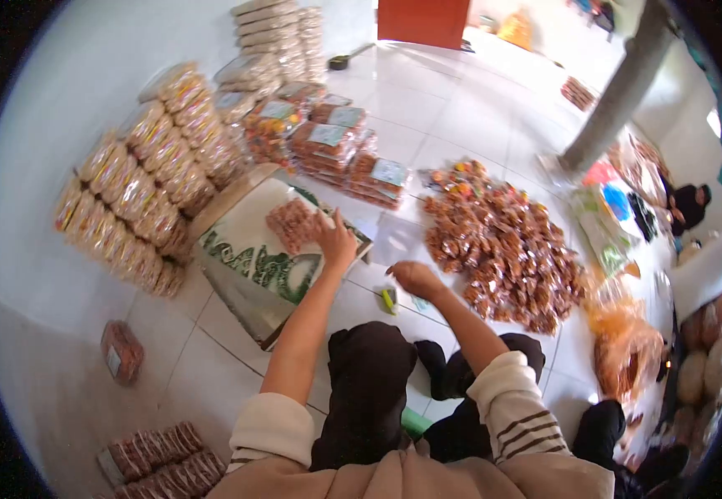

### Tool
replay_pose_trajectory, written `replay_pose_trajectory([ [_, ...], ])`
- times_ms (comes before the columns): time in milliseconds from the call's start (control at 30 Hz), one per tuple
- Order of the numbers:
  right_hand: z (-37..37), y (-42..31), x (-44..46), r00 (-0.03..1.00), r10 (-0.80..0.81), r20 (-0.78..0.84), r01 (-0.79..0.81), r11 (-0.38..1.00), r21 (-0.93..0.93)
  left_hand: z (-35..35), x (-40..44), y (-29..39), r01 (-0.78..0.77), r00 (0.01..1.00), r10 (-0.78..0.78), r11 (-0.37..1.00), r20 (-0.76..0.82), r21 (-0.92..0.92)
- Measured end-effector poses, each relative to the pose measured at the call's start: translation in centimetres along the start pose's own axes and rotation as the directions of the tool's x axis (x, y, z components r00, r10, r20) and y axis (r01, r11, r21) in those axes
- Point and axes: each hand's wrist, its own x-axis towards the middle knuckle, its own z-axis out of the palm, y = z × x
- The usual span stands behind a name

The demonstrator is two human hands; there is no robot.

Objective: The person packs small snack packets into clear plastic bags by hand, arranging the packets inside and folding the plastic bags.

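Note:
My left hand (337, 243) is at the right edge of a clear pack of small brown snacks (289, 223), its fingers spread and touching or just beside it. The pack lies flat on a low board covered with a white and green printed sack (248, 243). To the right, my right hand (416, 279) hovers over the tiled floor, fingers curled together. Whatever is in them, if anything, is too small to make out. Just below that hand lies a small yellow-green object (389, 300). A sheet of clear plastic (400, 238) rests between the board and the snack pile.
A large heap of small wrapped brown snacks (502, 249) spreads to the right. Labelled packs (340, 145) are stacked behind the board. Tall rows of bagged goods (149, 162) line the left wall. Another person (687, 208) sits at the far right near a grey pillar (618, 87).

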Motion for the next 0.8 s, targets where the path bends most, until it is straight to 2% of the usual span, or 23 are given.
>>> replay_pose_trajectory([
  [33,-1.4,1.3,-1.7,0.988,0.139,-0.072,-0.138,0.99,0.016,1.0,0.0,2.5,-0.063,0.998,0.061,0.986,-0.015,-0.157],
  [67,-2.8,2.5,-3.4,0.952,0.274,-0.14,-0.271,0.962,0.041,2.3,-0.2,5.4,-0.1,0.995,0.1,0.983,-0.003,-0.156],
  [100,-4.4,3.3,-5.2,0.886,0.394,-0.246,-0.37,0.919,0.139,3.9,-0.7,7.8,-0.188,0.982,0.186,0.953,-0.033,-0.238],
  [133,-5.6,4.3,-7.2,0.792,0.51,-0.336,-0.449,0.859,0.246,5.5,-1.1,10.5,-0.236,0.969,0.246,0.921,-0.005,-0.31],
  [167,-6.2,5.6,-8.8,0.671,0.629,-0.393,-0.568,0.776,0.274,7.1,-2.1,13.2,-0.258,0.962,0.274,0.893,-0.008,-0.368],
  [200,-6.1,7.1,-10.3,0.528,0.727,-0.438,-0.669,0.675,0.312,7.6,-3.1,16.1,-0.197,0.957,0.266,0.891,0.119,-0.41],
  [233,-7.5,6.9,-11.8,0.449,0.806,-0.386,-0.677,0.588,0.443,8.3,-3.9,18.2,-0.209,0.928,0.324,0.859,0.181,-0.467],
  [267,-4.6,11.2,-14.0,0.421,0.672,-0.609,-0.687,0.675,0.27,9.0,-4.7,19.8,-0.209,0.893,0.378,0.828,0.244,-0.521],
  [300,-4.5,11.9,-15.5,0.347,0.758,-0.552,-0.775,0.563,0.286,10.1,-5.2,20.8,-0.209,0.881,0.392,0.824,0.265,-0.527],
  [333,-4.5,12.6,-16.7,0.262,0.829,-0.494,-0.847,0.443,0.294,11.3,-5.4,21.8,-0.201,0.766,0.487,0.802,0.42,-0.563],
  [367,-3.9,13.6,-18.1,0.244,0.851,-0.466,-0.806,0.444,0.39,12.7,-5.5,22.6,-0.186,0.612,0.566,0.782,0.552,-0.594],
  [400,-2.8,15.1,-19.7,0.227,0.87,-0.437,-0.758,0.439,0.481,14.3,-5.6,23.4,-0.187,0.59,0.576,0.779,0.566,-0.598],
  [433,-1.7,16.1,-20.7,0.157,0.897,-0.413,-0.779,0.37,0.507,16.0,-5.9,24.0,-0.103,0.488,0.54,0.816,0.686,-0.569],
  [467,-0.5,17.3,-21.6,0.112,0.942,-0.317,-0.821,0.268,0.505,17.8,-6.5,24.4,-0.022,0.37,0.49,0.854,0.789,-0.52],
  [500,1.3,18.5,-22.3,0.056,0.955,-0.291,-0.788,0.222,0.575,19.9,-7.6,24.4,-0.159,0.384,0.534,0.842,0.753,-0.515],
  [533,3.6,19.7,-22.8,0.002,0.965,-0.261,-0.748,0.175,0.641,21.8,-8.8,24.4,-0.15,0.359,0.528,0.846,0.77,-0.511],
  [567,5.8,21.0,-23.0,-0.03,0.959,-0.28,-0.653,0.194,0.732,23.5,-10.1,24.3,-0.19,0.458,0.467,0.883,0.756,-0.43],
  [600,5.7,21.0,-22.3,-0.081,0.969,-0.232,-0.65,0.125,0.75,24.9,-11.1,24.2,-0.221,0.556,0.407,0.913,0.725,-0.343],
  [667,11.1,24.7,-21.9,-0.149,0.977,-0.155,-0.445,0.074,0.893,25.8,-11.2,25.0,-0.168,0.528,0.346,0.938,0.776,-0.304],
  [700,10.1,23.5,-20.5,-0.107,0.927,-0.36,-0.598,0.23,0.768,26.7,-11.6,25.2,-0.028,0.551,0.274,0.95,0.788,-0.311],
  [733,9.3,23.0,-19.3,-0.107,0.931,-0.348,-0.596,0.22,0.773,27.3,-11.8,25.2,0.108,0.568,0.2,0.944,0.798,-0.313],
  [767,8.7,22.3,-18.3,-0.159,0.936,-0.313,-0.575,0.17,0.8,27.4,-12.0,25.5,0.106,0.61,0.179,0.947,0.772,-0.303],
  [800,8.0,21.7,-17.5,-0.211,0.937,-0.28,-0.552,0.122,0.825,27.3,-12.0,25.5,0.103,0.603,0.174,0.951,0.779,-0.292],
])
